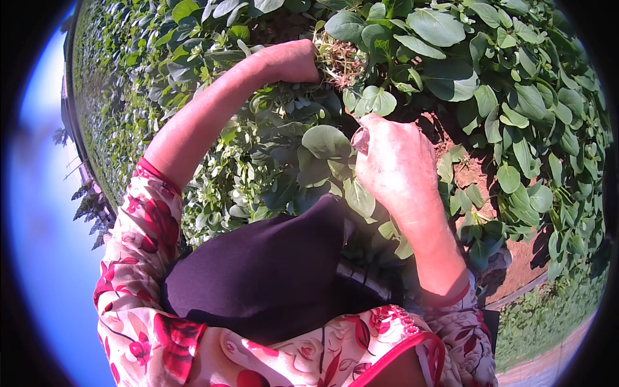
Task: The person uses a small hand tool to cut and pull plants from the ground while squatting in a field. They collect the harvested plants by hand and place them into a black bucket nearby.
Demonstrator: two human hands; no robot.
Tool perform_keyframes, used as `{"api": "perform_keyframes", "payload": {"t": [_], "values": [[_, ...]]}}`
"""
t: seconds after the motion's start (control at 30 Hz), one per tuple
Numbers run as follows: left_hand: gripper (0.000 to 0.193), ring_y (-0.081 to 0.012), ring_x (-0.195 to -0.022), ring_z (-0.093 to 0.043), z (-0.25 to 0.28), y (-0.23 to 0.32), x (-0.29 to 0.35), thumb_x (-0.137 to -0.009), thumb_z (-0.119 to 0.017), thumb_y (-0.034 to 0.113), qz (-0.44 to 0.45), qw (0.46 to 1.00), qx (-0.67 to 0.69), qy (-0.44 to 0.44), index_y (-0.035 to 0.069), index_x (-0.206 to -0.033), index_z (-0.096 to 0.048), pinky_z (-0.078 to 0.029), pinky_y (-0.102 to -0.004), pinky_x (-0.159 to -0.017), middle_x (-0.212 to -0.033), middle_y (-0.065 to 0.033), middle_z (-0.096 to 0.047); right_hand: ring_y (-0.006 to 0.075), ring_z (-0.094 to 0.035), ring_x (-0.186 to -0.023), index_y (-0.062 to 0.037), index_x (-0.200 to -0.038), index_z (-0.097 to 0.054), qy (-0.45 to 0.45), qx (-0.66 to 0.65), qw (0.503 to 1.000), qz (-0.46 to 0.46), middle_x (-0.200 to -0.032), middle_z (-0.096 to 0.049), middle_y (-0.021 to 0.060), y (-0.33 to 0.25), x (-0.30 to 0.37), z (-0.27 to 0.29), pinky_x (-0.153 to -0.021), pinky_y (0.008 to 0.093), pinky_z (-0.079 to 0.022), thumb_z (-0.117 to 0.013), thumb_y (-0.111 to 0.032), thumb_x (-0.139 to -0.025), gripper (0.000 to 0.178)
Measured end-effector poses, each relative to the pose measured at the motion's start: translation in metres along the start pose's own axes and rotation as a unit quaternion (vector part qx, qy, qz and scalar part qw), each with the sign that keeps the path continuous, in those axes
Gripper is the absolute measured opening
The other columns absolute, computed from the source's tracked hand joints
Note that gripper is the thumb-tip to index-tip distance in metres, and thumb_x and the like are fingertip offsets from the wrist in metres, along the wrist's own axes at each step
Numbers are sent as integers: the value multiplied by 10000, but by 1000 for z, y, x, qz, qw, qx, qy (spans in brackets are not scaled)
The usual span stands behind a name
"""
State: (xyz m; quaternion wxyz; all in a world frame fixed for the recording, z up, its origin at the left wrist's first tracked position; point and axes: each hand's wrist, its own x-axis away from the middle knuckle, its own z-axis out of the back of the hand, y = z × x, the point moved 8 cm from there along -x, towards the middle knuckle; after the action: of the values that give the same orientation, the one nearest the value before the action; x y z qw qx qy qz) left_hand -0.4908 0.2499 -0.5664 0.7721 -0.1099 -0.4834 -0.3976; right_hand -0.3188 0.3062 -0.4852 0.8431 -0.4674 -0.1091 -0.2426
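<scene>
Among the leafy green plants, my left hand (298, 62) is bent at the wrist, its fingers mostly turned out of sight. A bunch of pulled weeds (342, 63), with pale, reddish roots and thin stems, sticks out beside its fingers, and the hand appears closed around it. Nearer to me and to the right, my right hand (398, 158) is curled into a fist with the back up and the thumb pressed inward. A thin dark tip shows at its upper left, but what it grips is hidden. Broad round leaves (376, 101) stand just beyond the right knuckles.
Dense broad-leaved plants (516, 103) spread at the right, with reddish bare soil (471, 171) between them. Smaller-leaved growth (216, 174) fills the left. My dark-clad knee (258, 271) is below the hands. A pale path (548, 358) runs at the lower right.
</scene>
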Motion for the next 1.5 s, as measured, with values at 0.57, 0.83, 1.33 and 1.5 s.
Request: {"api": "perform_keyframes", "payload": {"t": [0.57,0.83,1.33,1.5], "values": [[250,-293,-887,-684,-22,-32,4,-741,-548,146,124,978,-166,-5,28,-906,-694,-545,-394,-749,-937,-170,-694,346,-664,-729,-112,-813,-708,-17,44,998,-29,-751,-665,167,-18,-32,-26,-698,417,-544,-611,-86,-719,138],[294,-337,-899,-665,-34,-66,-17,-699,-526,125,14,981,-193,4,-17,-912,-669,-532,-408,-786,-935,-213,-676,404,-621,-756,-18,-859,-659,4,-38,999,-37,-740,-628,223,15,-37,-26,-691,455,-514,-553,-57,-715,183],[315,-336,-940,-649,-21,-50,-8,-713,-522,141,78,992,-104,-3,4,-956,-669,-516,-401,-812,-966,-214,-669,360,-656,-779,-33,-802,-696,-31,84,996,8,-782,-660,208,-20,-67,-15,-722,441,-531,-588,-68,-671,173],[297,-300,-818,-672,1,-43,4,-721,-586,147,112,992,47,26,-15,-951,-681,-518,-388,-705,-889,-209,-679,353,-639,-766,-15,-836,-658,-59,-55,996,-41,-793,-651,196,43,-79,-23,-678,396,-491,-615,-115,-730,151]]}}
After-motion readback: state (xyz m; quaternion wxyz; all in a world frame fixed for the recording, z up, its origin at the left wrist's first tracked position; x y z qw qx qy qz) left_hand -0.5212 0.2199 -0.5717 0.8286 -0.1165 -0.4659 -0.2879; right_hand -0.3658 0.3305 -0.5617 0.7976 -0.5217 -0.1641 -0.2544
